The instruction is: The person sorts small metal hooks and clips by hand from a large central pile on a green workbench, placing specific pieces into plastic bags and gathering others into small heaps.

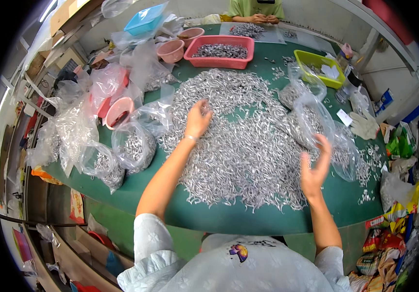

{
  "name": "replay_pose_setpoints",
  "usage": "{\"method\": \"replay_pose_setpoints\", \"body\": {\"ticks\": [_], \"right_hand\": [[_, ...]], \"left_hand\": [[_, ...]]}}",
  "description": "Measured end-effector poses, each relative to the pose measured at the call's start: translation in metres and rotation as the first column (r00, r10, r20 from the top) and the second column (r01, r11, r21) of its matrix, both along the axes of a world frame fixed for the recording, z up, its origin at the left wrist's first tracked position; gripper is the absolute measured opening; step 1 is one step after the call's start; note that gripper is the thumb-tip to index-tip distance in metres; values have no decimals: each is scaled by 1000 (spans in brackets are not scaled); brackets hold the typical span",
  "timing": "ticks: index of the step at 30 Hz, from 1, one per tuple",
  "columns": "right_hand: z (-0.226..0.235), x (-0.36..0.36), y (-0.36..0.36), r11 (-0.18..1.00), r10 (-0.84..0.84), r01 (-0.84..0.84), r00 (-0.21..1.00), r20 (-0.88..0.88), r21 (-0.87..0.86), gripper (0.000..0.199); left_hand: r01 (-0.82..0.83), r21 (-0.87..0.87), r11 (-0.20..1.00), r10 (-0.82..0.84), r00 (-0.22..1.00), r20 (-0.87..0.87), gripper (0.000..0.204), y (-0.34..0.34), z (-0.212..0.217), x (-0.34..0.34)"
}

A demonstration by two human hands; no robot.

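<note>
A broad pile of small curved silvery metal pieces [238,155] covers the middle of the green table. Over its left part is my left hand [198,120], its fingers loosely bent and the thumb apart from them; I make out nothing held. My right hand [315,170] is raised at the pile's right edge, thumb and fingers spread, nothing in it. Just beyond that hand, a clear plastic bag [311,117] with more metal pieces lies on the table. Both hands are slightly blurred.
A pink tray [221,62] of metal pieces and a lime-green tray [333,83] stand at the back. Filled clear bags [139,148] and a pink bowl [120,109] crowd the left. A glove [365,126] lies right. Across the table, another person's hands [264,19] are near a small pile.
</note>
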State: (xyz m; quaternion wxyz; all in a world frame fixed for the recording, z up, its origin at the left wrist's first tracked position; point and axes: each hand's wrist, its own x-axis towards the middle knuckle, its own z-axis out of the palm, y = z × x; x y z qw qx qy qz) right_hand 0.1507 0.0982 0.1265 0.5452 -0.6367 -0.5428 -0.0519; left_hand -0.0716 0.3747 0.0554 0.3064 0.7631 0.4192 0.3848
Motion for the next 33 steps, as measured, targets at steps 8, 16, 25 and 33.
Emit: {"method": "replay_pose_setpoints", "body": {"ticks": [8,16,25,33], "right_hand": [[-54,20,286,884,308,-354,932,-189,-304,57],[-66,21,396,661,332,-203,943,38,-723,68],[-71,14,382,723,311,-210,949,39,-658,68],[-82,-8,376,828,286,-199,954,90,-525,74]], "left_hand": [[-335,197,921,361,926,-112,49,163,-7,29],[-188,-139,972,77,818,-570,75,190,-7,33],[-26,-12,1000,17,880,-475,79,170,-2,22],[93,-217,972,-161,934,-318,80,170,11,23]]}}
